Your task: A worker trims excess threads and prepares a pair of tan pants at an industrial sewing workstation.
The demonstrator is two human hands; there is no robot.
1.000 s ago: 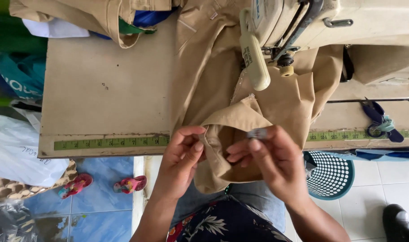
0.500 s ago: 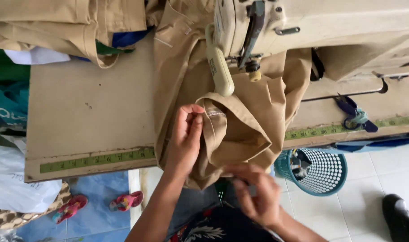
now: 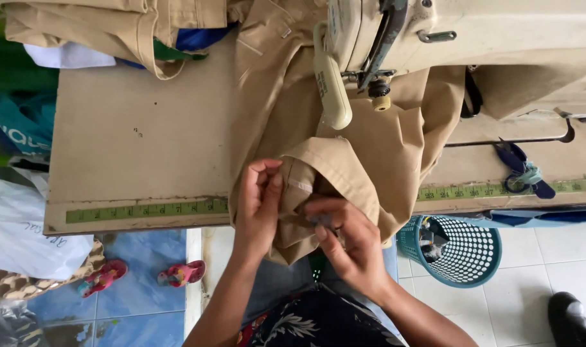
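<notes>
Since the frame half a second ago, the right hand (image 3: 344, 247) has come back up from the lap to the cloth and is now pinching the lower fold of the khaki garment (image 3: 344, 160) just below the centre of the frame, with something small and dark between its fingertips that is too blurred to name. The left hand (image 3: 259, 205) is staying where it was, gripping the same folded edge just beside the right, thumb on top and fingers curled under. The garment is lying in the middle of the frame, draped from the sewing machine (image 3: 396, 38) at the top down over the near edge of the wooden table (image 3: 139, 141), its hem hanging toward the lap. It is looking like light, soft woven cloth that is creasing readily and would slump wherever it is not supported, so the doubled seam edge, where both hands are sitting, seems the firmest place to hold. A green measuring tape (image 3: 145, 210) is running along the table's front edge. At right, blue-handled scissors (image 3: 521, 170) are resting on the table, and a teal plastic basket (image 3: 457, 247) is standing on the tiled floor at lower right. Pink sandals (image 3: 142, 277) are lying at lower left, and more folded khaki cloth (image 3: 113, 29) is piled at upper left.
</notes>
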